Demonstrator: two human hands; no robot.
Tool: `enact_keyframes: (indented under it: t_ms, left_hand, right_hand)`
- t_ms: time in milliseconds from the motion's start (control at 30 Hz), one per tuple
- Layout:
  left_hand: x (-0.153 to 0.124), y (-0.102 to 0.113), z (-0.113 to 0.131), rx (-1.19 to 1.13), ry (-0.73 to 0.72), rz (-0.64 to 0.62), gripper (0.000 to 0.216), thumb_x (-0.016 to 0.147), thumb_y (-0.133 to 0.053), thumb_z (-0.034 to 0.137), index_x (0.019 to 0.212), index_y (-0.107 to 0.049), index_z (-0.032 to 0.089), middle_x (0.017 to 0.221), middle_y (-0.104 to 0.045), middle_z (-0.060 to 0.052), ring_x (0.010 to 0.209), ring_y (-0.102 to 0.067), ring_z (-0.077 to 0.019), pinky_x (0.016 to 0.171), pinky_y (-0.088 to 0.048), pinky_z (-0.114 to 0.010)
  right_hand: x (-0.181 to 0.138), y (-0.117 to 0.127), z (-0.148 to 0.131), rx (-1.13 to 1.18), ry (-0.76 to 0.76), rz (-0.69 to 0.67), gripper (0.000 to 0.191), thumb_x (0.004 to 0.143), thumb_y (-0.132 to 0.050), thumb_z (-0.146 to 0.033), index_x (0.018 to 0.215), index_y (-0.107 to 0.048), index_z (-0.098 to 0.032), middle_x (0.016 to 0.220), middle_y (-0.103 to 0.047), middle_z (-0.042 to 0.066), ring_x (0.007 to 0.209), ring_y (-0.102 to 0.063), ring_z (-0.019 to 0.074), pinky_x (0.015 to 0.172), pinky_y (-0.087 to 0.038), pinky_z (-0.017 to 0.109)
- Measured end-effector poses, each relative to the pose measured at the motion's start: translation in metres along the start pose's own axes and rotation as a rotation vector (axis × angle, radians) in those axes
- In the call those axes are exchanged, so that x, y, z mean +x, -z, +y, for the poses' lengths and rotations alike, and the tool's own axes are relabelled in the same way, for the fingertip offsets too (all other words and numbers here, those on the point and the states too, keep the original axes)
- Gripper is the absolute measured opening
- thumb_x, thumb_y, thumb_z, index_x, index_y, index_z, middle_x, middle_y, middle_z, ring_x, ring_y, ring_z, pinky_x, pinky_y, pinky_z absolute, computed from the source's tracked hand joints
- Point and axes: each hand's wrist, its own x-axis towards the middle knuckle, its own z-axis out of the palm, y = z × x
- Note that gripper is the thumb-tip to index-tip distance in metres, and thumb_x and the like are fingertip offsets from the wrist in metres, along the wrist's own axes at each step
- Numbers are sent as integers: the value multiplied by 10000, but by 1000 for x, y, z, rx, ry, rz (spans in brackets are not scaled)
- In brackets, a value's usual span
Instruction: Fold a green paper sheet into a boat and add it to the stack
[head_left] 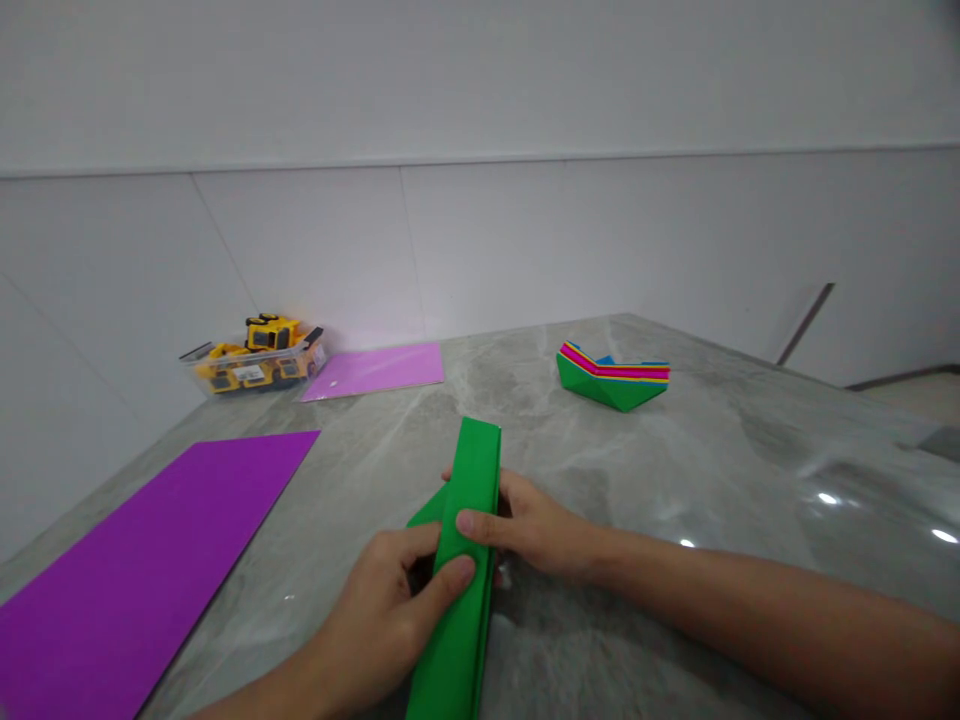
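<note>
A folded sheet of green paper (474,470) is held up lengthwise between my two hands, low in the middle of the view. My left hand (394,600) grips it from the left, thumb flat on the front face and fingers behind. From the right, my right hand (536,525) pinches it a little higher, its thumb also on the front. The paper is a long narrow band, with a slanted green flap (429,508) sticking out on its left side. Its lower end runs out of the frame.
A folded paper boat (619,385), green with coloured stripes, stands at the back right. Purple paper (165,560) lies on the left of the grey marbled table (675,640). Behind it are a pink sheet (382,370) and a clear box (255,368) of yellow toy vehicles by the wall.
</note>
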Motion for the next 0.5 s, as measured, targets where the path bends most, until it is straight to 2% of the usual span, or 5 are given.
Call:
enact_keyframes:
  t_ms: [67, 133, 200, 333, 500]
  left_hand:
    - [-2, 3, 3, 206, -76, 123, 368, 882, -565, 529, 894, -769, 224, 1000, -650, -93, 1031, -539, -280, 933, -434, -417]
    - [-2, 6, 3, 236, -104, 163, 327, 870, -592, 517, 882, -790, 257, 1181, -609, -93, 1204, -450, -312, 1046, -363, -459]
    - [2, 8, 3, 92, -75, 78, 347, 867, -595, 525, 834, -801, 248, 1169, -626, -89, 1160, -502, -300, 1008, -416, -429]
    - [8, 11, 2, -181, 14, -136, 393, 859, -616, 517, 780, -800, 179, 896, -699, -87, 831, -633, -240, 814, -511, -359]
    - [8, 13, -2, -231, -3, -7, 459, 856, -610, 551, 725, -779, 145, 949, -687, -114, 856, -623, -246, 772, -514, -338]
  right_hand:
    - [-2, -3, -1, 24, 8, -42, 622, 725, -735, -615, 1123, -552, -174, 791, -603, 3, 566, -551, 102, 471, -453, 210]
    - [-3, -5, -1, 30, 8, -69, 630, 751, -725, -591, 1200, -534, -191, 827, -604, 6, 560, -545, 99, 458, -445, 207]
    - [-4, -6, -1, -14, 27, -81, 616, 781, -701, -582, 1235, -535, -200, 838, -606, 8, 573, -545, 104, 476, -454, 218]
    - [-6, -8, 0, -164, 21, -38, 559, 846, -568, -665, 1117, -581, -176, 719, -590, -6, 521, -526, 98, 466, -446, 212]
    - [-7, -4, -1, -268, -89, -81, 691, 853, -309, -808, 715, -524, -166, 501, -493, -22, 389, -474, 89, 340, -361, 182]
